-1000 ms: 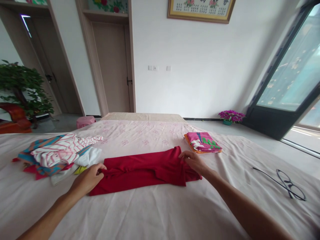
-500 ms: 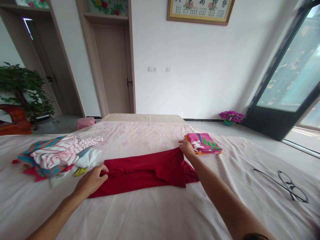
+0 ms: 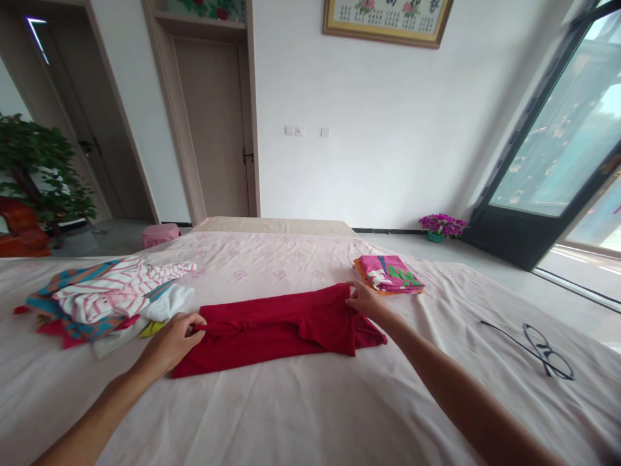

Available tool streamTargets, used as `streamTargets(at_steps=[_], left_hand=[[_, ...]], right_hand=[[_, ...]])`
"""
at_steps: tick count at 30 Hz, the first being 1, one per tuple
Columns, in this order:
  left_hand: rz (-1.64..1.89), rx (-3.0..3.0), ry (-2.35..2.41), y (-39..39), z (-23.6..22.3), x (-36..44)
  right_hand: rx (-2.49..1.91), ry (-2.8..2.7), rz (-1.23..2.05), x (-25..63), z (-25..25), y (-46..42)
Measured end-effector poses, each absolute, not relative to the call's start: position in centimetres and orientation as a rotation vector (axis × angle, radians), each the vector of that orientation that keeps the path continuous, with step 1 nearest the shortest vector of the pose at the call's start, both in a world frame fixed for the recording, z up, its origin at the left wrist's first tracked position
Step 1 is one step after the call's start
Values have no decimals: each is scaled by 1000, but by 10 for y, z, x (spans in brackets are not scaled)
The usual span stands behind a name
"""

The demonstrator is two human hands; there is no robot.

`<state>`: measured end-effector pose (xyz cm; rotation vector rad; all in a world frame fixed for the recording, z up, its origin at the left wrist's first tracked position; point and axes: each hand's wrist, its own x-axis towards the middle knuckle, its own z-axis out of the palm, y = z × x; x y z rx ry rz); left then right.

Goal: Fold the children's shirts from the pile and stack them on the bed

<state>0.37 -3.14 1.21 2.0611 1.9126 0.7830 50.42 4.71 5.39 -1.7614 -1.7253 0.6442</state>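
Observation:
A dark red garment (image 3: 272, 333), folded lengthwise into a long strip, lies across the bed in front of me. Whether it is a shirt or trousers I cannot tell. My left hand (image 3: 179, 336) pinches its left end between thumb and fingers. At the far right corner, my right hand (image 3: 366, 299) has its fingers closed on the cloth. A flap lies folded over near the right end, and a narrower red part sticks out from under it. Just beyond my right hand sits a folded pink and orange stack of clothes (image 3: 391, 275).
A loose heap of clothes (image 3: 111, 294), striped and white pieces among them, lies left of my left hand. Black-framed glasses (image 3: 548, 353) rest on the pale bedsheet (image 3: 272, 421) at the right. Beyond the bed stand a pink stool (image 3: 161, 234) and purple flowers (image 3: 442, 224).
My right hand's fingers have drawn in from outstretched to pinching the garment's far right corner. My left hand keeps its hold. The view has shifted slightly.

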Motion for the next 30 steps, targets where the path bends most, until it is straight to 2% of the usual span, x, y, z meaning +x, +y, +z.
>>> streamTargets(at_steps=[2,5,8,12,15,22,30], left_hand=[[845,2077,1976,-33,16,5],[889,2104,2001,-33,23,8],[898,2116,1993,-34,29,13],[935,2051,1990,-34,36,18],[942,1913,1985,-32,41,20],[976,1610,1842,-27,46,27],[1345,1169,1471,-4,75,42]], right_hand=[[-1694,-1632,708,500,59,38],[-1697,-1464,976,496,64,26],[-1702,-1502,1177,495,59,18],[-1559,-1615,1048,492,55,17],[-1505,-1473,983,486,64,18],[-1583,-1376,1414,481,68,12],[-1212,-1211,1349,470,111,36]])
